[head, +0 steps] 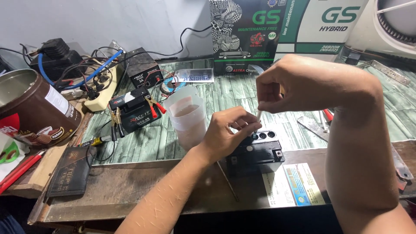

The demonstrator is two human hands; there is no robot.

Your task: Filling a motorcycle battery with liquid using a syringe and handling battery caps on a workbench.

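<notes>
A small black battery [260, 156] with round open cell holes on top sits on the wooden bench edge. My left hand [229, 130] rests on the battery's left top corner, fingers curled against it. My right hand [288, 84] hovers above, pinching a thin white tube [258, 116] that points down at the cell holes. A translucent plastic cup [188, 119] with some liquid stands just left of my left hand.
Another black battery [135, 113] with red and yellow clips stands further left, behind it a black charger box [142, 67], tangled cables and a power strip [100, 93]. A brown tin [32, 110] lies at far left. Green-white cartons [281, 30] stand at the back. Papers [294, 184] lie near the battery.
</notes>
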